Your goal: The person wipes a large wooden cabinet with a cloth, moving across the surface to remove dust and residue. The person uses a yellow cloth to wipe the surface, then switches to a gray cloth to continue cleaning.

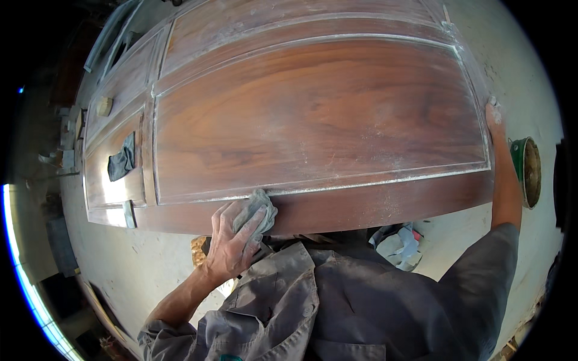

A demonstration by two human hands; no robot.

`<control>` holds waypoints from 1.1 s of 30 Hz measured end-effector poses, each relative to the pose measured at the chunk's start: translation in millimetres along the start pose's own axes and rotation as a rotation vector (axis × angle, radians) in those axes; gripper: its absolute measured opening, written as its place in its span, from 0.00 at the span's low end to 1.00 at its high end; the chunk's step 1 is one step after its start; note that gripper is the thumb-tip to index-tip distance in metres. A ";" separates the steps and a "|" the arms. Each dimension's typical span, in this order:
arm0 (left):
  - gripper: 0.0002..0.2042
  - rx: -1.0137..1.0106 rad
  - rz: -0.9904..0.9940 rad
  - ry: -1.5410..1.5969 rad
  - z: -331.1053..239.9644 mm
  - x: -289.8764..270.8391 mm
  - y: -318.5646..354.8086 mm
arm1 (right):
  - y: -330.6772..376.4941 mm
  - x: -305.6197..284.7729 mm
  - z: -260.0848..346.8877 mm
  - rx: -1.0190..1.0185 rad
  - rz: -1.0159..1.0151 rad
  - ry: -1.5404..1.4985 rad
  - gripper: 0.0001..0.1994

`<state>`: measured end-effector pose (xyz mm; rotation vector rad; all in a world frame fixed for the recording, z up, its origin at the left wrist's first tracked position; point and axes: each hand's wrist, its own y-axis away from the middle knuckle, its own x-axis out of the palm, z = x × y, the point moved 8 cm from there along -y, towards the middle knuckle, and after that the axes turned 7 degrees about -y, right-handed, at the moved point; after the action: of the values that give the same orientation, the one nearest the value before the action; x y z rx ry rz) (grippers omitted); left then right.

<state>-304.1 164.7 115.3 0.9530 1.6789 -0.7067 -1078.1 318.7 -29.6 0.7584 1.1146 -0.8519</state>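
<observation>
A large reddish-brown panelled wooden door [337, 102] lies flat in front of me, with white dust along the grooves of its mouldings. My left hand [232, 240] is closed round a crumpled grey-green cloth [260, 213], which touches the door's near rail just below the white-dusted groove. At the far right, my right hand [494, 114] grips the door's right-hand edge. Its fingers look curled and are whitened with dust; part of them is hard to make out.
On the door's left part lie a dark grey cloth [122, 157], a tan block [105, 107] and a narrow grey strip [129, 214]. A green-rimmed bucket [531, 171] stands on the floor at right. White and blue scraps [400, 246] lie below the near edge.
</observation>
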 end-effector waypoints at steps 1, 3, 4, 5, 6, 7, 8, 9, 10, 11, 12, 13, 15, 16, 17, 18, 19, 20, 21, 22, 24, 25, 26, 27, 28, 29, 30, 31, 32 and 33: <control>0.25 -0.087 -0.081 0.034 5.3 -6.9 -9.0 | 10.3 -5.1 7.1 -0.040 -0.039 0.003 0.33; 0.21 -0.238 -0.145 0.520 17.8 7.0 -49.9 | 40.3 -30.9 0.4 -0.158 -0.344 -0.104 0.32; 0.21 -0.311 -0.070 0.719 20.8 15.8 -66.8 | 62.4 -42.4 25.0 -0.253 -0.399 -0.004 0.32; 0.22 -0.386 0.008 0.912 21.2 24.2 -82.6 | 101.4 -49.2 80.6 -0.350 -0.451 0.093 0.33; 0.21 -0.459 0.084 1.175 16.9 36.3 -94.1 | 168.1 -66.2 161.2 -0.648 -0.405 -0.033 0.33; 0.21 -0.536 0.165 1.431 7.5 47.7 -101.9 | 236.0 -81.6 230.7 -0.740 -0.207 -0.157 0.35; 0.21 -0.567 0.216 1.505 -3.9 49.9 -114.0 | 300.6 -94.8 280.0 -0.786 -0.035 -0.095 0.40; 0.21 -0.584 0.283 1.578 -19.2 48.5 -127.9 | 340.4 -80.3 296.3 -1.005 0.059 -0.358 0.47; 0.21 -0.616 0.340 1.646 -27.9 47.8 -133.7 | 380.5 -73.2 321.1 -1.067 0.159 -0.240 0.53; 0.20 -0.565 0.382 1.688 -36.6 50.6 -141.7 | 410.8 -65.7 329.3 -1.116 0.211 -0.210 0.55; 0.19 -0.512 0.444 1.732 -49.3 58.2 -148.9 | 431.5 -57.3 331.0 -1.094 0.234 -0.298 0.55; 0.19 -0.457 0.524 1.782 -66.9 66.7 -153.4 | 442.5 -50.5 332.9 -1.057 0.218 -0.352 0.51; 0.22 -0.454 0.632 1.664 -75.1 74.6 -156.3 | 446.0 -45.4 329.8 -0.949 0.125 -0.430 0.42; 0.23 -0.379 0.651 1.608 -73.6 77.3 -159.8 | 443.1 -40.4 322.6 -0.890 0.100 -0.452 0.39; 0.28 -0.392 0.680 1.570 -71.0 68.4 -163.8 | 440.9 -35.3 313.3 -0.852 0.074 -0.483 0.36; 0.33 -0.228 0.694 1.427 -49.5 72.0 -174.4 | 438.2 -34.2 299.8 -0.792 0.078 -0.522 0.36; 0.33 -0.241 0.538 1.188 -27.1 52.4 -190.3 | 435.3 -35.0 283.4 -0.726 0.071 -0.564 0.35; 0.34 -0.158 0.273 0.892 7.9 34.7 -209.5 | 427.9 -49.2 261.5 -0.654 -0.033 -0.527 0.34; 0.30 -0.045 0.030 0.618 46.3 14.2 -231.6 | 420.0 -68.2 233.1 -0.591 -0.128 -0.490 0.34; 0.26 -0.003 -0.223 0.519 84.1 -5.6 -247.4 | 410.9 -87.7 204.7 -0.545 -0.211 -0.469 0.33; 0.24 -0.003 -0.422 0.235 192.0 -18.4 -281.9 | 408.3 -102.2 173.2 -0.474 -0.304 -0.371 0.31; 0.24 -0.071 -0.414 0.090 246.5 -16.4 -292.6 | 409.9 -97.1 166.7 -0.453 -0.308 -0.296 0.30; 0.24 -0.140 -0.412 -0.056 298.7 -14.6 -299.3 | 410.5 -89.0 162.6 -0.435 -0.313 -0.222 0.30; 0.25 -0.179 -0.384 -0.193 356.7 -6.1 -305.9 | 423.7 -57.2 175.6 -0.423 -0.188 -0.237 0.30; 0.26 -0.215 -0.363 -0.327 393.8 -1.1 -308.4 | 446.3 -25.9 200.4 -0.504 -0.094 -0.219 0.34; 0.26 -0.186 -0.373 -0.256 389.3 2.5 -309.9 | 476.9 9.0 227.4 -0.517 0.036 -0.183 0.38; 0.27 -0.167 -0.379 -0.183 385.5 2.4 -306.3 | 503.7 18.0 261.3 -0.626 0.008 -0.236 0.41; 0.27 -0.198 -0.381 -0.122 391.4 -4.6 -302.7 | 519.9 21.5 288.9 -0.660 0.061 -0.303 0.41; 0.27 -0.220 -0.381 -0.058 395.4 -8.9 -305.5 | 518.6 22.1 289.6 -0.679 0.082 -0.349 0.40; 0.27 -0.257 -0.384 -0.073 402.8 -12.5 -306.0 | 517.3 23.9 288.5 -0.703 0.103 -0.397 0.39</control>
<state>-368.3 -326.0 9.7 0.4233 1.8551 -0.7417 -494.3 313.0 73.1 0.0521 0.9152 -0.4396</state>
